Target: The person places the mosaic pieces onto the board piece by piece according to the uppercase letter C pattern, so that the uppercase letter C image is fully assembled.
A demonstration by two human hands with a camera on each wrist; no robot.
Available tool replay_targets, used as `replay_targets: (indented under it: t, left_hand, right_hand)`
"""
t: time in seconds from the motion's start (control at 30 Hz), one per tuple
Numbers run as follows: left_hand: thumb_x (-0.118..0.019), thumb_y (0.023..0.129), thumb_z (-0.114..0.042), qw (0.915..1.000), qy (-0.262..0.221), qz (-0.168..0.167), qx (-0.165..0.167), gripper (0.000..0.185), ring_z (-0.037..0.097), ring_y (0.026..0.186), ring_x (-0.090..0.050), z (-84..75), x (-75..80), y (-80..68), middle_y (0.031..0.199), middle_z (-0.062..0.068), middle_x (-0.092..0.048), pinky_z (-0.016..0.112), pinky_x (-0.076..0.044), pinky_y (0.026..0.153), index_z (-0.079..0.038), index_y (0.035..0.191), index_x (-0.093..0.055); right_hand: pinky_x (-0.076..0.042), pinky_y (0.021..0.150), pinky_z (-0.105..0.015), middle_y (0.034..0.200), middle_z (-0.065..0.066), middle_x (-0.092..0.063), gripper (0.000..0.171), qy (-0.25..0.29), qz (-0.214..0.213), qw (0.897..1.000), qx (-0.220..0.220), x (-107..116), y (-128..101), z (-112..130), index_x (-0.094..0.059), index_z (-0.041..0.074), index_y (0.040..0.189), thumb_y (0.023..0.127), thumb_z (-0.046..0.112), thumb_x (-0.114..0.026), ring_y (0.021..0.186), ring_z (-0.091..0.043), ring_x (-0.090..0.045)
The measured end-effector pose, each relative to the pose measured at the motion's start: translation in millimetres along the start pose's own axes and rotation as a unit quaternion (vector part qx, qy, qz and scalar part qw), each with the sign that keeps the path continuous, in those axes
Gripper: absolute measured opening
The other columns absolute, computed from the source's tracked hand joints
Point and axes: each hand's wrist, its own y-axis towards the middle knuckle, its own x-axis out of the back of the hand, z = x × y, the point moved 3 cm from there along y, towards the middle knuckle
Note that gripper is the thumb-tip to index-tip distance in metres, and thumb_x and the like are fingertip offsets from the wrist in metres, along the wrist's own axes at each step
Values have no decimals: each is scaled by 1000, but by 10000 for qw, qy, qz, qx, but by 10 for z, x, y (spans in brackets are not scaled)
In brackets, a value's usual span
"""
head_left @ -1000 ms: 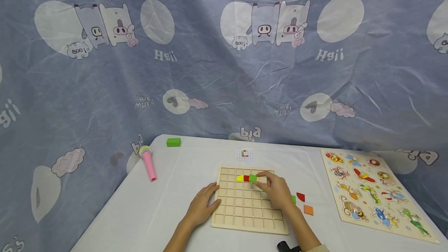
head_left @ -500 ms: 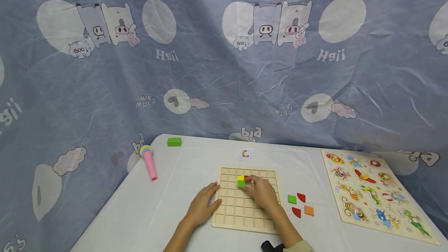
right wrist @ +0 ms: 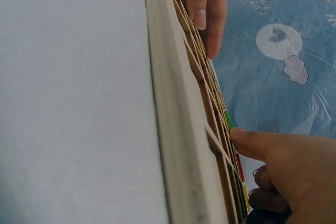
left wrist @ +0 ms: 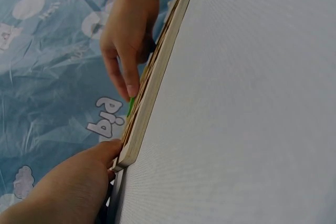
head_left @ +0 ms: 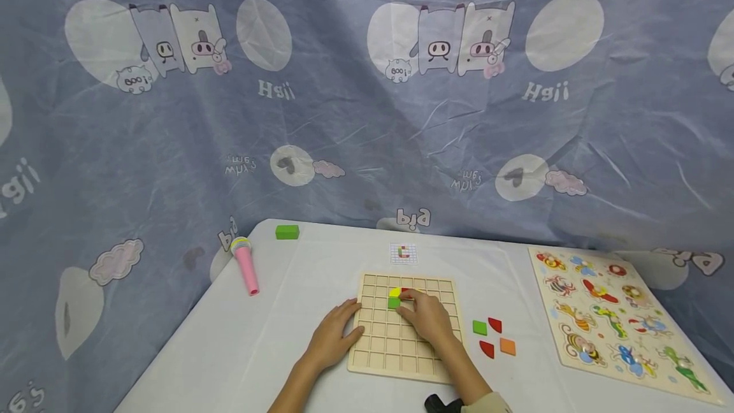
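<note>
A wooden grid board [head_left: 375, 352] lies on the white table. My right hand [head_left: 427, 320] is over its upper part, thumb and fingers pinching a green square tile [head_left: 394, 303] at a cell just below a yellow tile [head_left: 394, 292]. In the left wrist view the green tile [left wrist: 130, 106] shows at the fingertips, tilted against the board. A red tile [head_left: 404, 290] beside the yellow one is partly hidden by my fingers. My left hand [head_left: 332, 336] rests against the board's left edge, its fingers nearly straight and touching the rim.
Right of the board lie a green tile [head_left: 479, 327], an orange tile [head_left: 507, 346] and two red quarter-round tiles [head_left: 495, 324]. Behind it is a small pattern card [head_left: 404, 253]. A pink toy microphone [head_left: 247, 269], a green block [head_left: 287, 232] and an insect puzzle board [head_left: 619, 317] stand farther out.
My right hand has carried the green tile left and down from beside the red tile to below the yellow one. The loose tiles on the right have come into view. My left hand stays.
</note>
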Motion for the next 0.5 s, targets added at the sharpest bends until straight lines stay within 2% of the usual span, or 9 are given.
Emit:
replay_targets:
  t: [0.23, 0.5]
  left_hand:
    - [-55, 92, -37, 10000, 29, 40, 0, 50, 28, 129, -37, -4, -18, 4, 141, 6, -41, 49, -30, 104, -11, 134, -47]
    - [-55, 92, -36, 10000, 39, -11, -5, 50, 31, 128, -38, -3, 9, -4, 141, 8, -42, 51, -32, 102, -11, 134, -47]
  right_hand:
    - [-25, 38, -22, 51, 6, -38, 31, 165, -97, 9998, -21, 9, -16, -40, -68, 15, 104, 77, 29, -75, 43, -8, -31]
    - [-25, 37, -23, 52, 3, -40, 19, 620, -150, 9973, -376, 190, -94, -90, -68, 16, 99, 83, 26, -69, 43, -9, -33]
